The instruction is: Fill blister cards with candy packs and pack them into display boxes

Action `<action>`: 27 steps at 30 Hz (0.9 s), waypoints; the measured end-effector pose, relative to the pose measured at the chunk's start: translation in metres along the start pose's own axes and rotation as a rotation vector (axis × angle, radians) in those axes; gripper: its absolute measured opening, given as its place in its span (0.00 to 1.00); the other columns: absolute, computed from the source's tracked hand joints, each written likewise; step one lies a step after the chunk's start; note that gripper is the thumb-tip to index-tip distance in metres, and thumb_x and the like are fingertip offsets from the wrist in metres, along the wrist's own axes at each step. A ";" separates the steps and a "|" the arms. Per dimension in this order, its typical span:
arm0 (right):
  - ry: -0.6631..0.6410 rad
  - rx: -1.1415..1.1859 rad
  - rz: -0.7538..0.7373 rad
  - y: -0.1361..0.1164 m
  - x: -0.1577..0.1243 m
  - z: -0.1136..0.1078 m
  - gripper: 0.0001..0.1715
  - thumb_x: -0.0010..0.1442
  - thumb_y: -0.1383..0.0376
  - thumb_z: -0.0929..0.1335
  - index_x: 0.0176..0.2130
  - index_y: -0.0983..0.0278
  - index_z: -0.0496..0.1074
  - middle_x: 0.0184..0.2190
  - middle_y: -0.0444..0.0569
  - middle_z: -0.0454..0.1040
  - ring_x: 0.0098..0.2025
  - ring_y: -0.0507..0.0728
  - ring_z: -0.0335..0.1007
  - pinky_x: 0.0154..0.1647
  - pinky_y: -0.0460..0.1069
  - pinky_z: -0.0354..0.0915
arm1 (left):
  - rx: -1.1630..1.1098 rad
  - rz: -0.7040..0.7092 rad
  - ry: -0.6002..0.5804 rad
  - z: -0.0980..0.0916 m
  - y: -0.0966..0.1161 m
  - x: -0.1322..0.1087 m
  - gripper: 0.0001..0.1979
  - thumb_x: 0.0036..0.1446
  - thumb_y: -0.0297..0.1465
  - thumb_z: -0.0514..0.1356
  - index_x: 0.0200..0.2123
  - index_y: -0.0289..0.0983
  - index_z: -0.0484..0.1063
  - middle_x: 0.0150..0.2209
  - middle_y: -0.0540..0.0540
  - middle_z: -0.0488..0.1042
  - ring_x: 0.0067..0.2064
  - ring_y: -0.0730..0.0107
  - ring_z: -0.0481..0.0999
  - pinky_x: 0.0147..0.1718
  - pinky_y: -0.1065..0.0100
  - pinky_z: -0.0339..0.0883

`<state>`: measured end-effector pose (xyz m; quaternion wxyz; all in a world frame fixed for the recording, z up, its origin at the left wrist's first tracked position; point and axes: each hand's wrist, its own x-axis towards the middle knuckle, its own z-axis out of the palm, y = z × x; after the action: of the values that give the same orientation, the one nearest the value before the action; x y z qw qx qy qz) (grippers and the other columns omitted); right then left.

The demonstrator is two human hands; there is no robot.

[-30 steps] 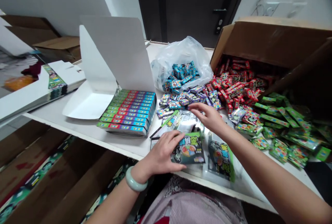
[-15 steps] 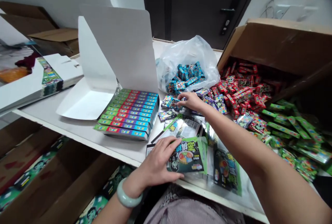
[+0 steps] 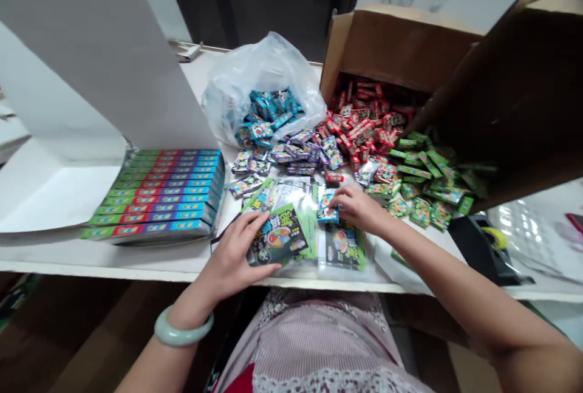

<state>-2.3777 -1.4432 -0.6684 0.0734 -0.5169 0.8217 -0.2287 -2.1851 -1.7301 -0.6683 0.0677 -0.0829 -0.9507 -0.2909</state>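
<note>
I have one head-worn view, facing forward and down, close over the left hand (image 3: 232, 253), right hand (image 3: 357, 209) and tabletop (image 3: 50, 253).

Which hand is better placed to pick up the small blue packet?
Probably the right hand: its fingers touch the small blue packet, while the left hand rests on the dark printed plastic pouch.

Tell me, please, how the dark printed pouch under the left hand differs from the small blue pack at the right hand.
The dark printed pouch is far larger than the small blue pack. The pouch is dark with green edging and a multicoloured circle, while the pack is mainly blue. The pouch lies flat under the left hand, while the pack stands tilted at the right hand. Both are brightly printed packaging.
</note>
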 end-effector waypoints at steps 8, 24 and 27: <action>-0.019 -0.109 0.278 -0.014 -0.018 0.004 0.40 0.54 0.57 0.72 0.62 0.64 0.60 0.63 0.63 0.57 0.63 0.71 0.52 0.59 0.66 0.55 | 0.051 0.015 -0.017 0.000 0.012 0.014 0.42 0.51 0.44 0.65 0.65 0.44 0.50 0.57 0.40 0.60 0.58 0.50 0.64 0.57 0.51 0.62; -0.061 -0.159 -0.099 -0.073 -0.024 -0.046 0.35 0.55 0.62 0.71 0.60 0.64 0.64 0.59 0.60 0.63 0.57 0.68 0.60 0.56 0.63 0.61 | 0.030 0.144 -0.015 0.011 0.024 0.019 0.45 0.48 0.40 0.68 0.65 0.40 0.50 0.57 0.36 0.61 0.58 0.47 0.63 0.57 0.47 0.61; -0.146 -0.160 -0.149 -0.077 -0.019 -0.044 0.34 0.54 0.62 0.71 0.59 0.65 0.65 0.58 0.60 0.64 0.56 0.68 0.61 0.55 0.62 0.62 | 0.025 0.180 -0.040 0.010 0.028 0.017 0.46 0.47 0.40 0.68 0.65 0.38 0.50 0.57 0.35 0.61 0.58 0.47 0.63 0.56 0.47 0.61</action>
<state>-2.3215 -1.4412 -0.5969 0.0744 -0.5961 0.7890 -0.1290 -2.1968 -1.6997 -0.6585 0.0755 -0.1729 -0.9442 -0.2699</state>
